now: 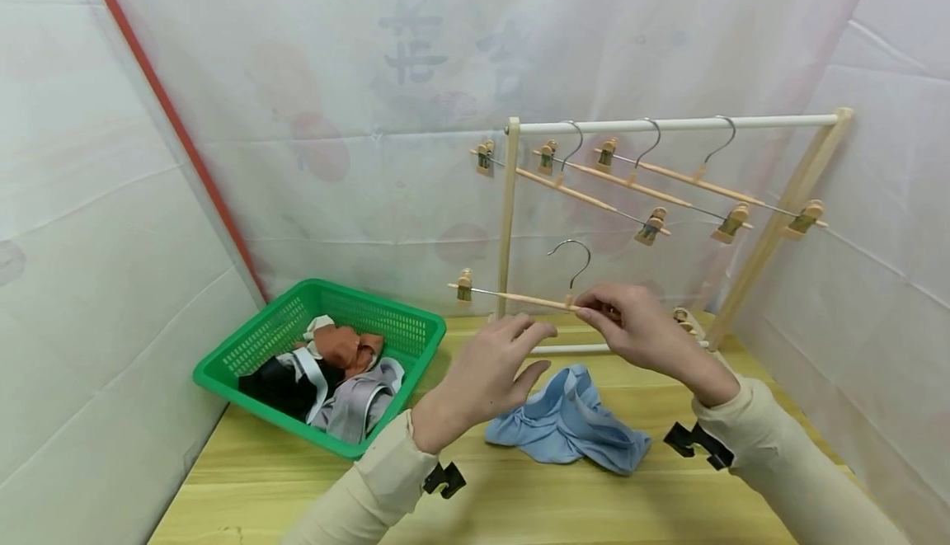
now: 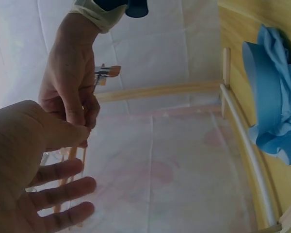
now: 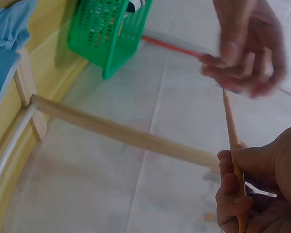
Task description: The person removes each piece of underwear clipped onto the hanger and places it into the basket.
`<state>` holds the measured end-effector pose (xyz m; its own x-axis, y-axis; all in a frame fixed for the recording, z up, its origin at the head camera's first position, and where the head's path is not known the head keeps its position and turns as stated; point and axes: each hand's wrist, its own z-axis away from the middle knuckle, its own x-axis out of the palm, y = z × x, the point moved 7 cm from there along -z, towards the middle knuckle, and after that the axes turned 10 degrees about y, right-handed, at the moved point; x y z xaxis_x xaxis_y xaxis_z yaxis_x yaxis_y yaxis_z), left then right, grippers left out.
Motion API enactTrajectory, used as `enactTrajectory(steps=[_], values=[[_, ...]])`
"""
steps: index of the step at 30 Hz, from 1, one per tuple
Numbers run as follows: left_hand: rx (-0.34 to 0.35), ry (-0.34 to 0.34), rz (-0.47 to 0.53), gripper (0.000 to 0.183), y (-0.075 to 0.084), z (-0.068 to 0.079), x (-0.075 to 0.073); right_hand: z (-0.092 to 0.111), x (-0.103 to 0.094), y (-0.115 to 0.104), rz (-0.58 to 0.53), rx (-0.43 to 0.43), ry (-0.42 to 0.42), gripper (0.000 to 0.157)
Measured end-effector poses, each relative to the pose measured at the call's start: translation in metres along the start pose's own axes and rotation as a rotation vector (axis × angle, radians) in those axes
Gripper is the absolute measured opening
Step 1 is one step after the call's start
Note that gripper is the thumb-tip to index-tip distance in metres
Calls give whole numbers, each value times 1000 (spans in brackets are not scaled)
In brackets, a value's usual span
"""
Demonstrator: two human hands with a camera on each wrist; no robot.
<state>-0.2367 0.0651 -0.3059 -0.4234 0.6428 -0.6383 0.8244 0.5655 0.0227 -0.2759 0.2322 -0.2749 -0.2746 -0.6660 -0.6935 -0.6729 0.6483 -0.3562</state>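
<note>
My right hand (image 1: 646, 331) grips a wooden clip hanger (image 1: 536, 303) by its bar, just beside the metal hook, and its fingers hide part of the bar. A peg clip (image 1: 464, 285) sits on the hanger's left end. Close below the bar is my left hand (image 1: 482, 376), fingers spread and loosely bent, with nothing in it. In the right wrist view, the left hand (image 3: 252, 53) overlaps the far end of the bar. Crumpled on the table beneath both hands lies a light blue garment (image 1: 564, 421), a smooth band showing along one edge.
Behind the hands stands a wooden rack (image 1: 508, 223) with a white top rail (image 1: 668, 125), from which three more clip hangers (image 1: 586, 194) hang. On the left, a green basket (image 1: 433, 347) holds black, grey and rust-coloured cloth (image 1: 345, 347). White sheeting (image 1: 371, 199) encloses the table (image 1: 260, 479).
</note>
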Motion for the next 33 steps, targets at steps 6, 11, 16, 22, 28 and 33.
enactTrajectory(steps=[6,11,16,22,28,33], values=[[-97,-165,12,40,-3,11,27,4,-16,6,11,0,31,9],[-158,-266,28,45,-3,16,52,7,-26,10,62,-5,59,9],[-233,-400,41,56,-3,22,84,11,-35,12,87,-5,79,10],[-319,-535,55,69,-1,32,121,16,-44,14,109,2,98,10],[-399,-635,42,69,0,42,153,21,-52,17,115,5,110,12],[-451,-714,3,72,0,51,173,25,-58,20,140,2,118,13]])
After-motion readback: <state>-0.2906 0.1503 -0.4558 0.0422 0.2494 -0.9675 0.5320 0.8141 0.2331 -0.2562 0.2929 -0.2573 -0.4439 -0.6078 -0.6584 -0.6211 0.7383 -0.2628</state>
